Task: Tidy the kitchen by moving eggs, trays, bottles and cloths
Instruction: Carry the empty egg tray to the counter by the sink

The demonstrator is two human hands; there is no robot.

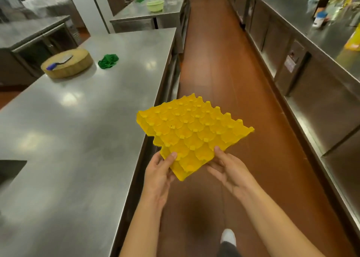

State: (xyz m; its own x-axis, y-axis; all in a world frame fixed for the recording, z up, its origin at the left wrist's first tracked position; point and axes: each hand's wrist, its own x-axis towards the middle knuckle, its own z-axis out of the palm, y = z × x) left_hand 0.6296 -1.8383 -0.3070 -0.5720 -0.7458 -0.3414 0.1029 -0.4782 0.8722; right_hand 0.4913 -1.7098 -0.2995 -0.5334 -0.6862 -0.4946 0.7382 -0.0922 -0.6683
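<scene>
I am holding a yellow egg tray out over the aisle floor, at about 6 o'clock in the head view, with both hands gripping its near corner. The left hand is pinching the tray's near-left edge, thumb on top and fingers wrapped beneath; the right hand is clamping the near-right edge the same way, thumb pressing the upper face. The tray is tilting slightly and touching no surface. Every cup in the tray is showing empty: no eggs are sitting in it. I am judging the tray step to be mid-transfer, since the tray is being carried and not yet set down. On the long tabletop at 9 o'clock, a green cloth is lying crumpled at about 11 o'clock, just beside a round chopping block that is carrying a blue-handled knife; I am reading that cloth as work still outstanding. At 12 o'clock, on a far tabletop, a pale green bowl is standing; I cannot tell its contents. At 2 o'clock, bottles and bright packets are appearing blurred on the right tabletop, apparently still awaiting sorting. No eggs are visible anywhere.
</scene>
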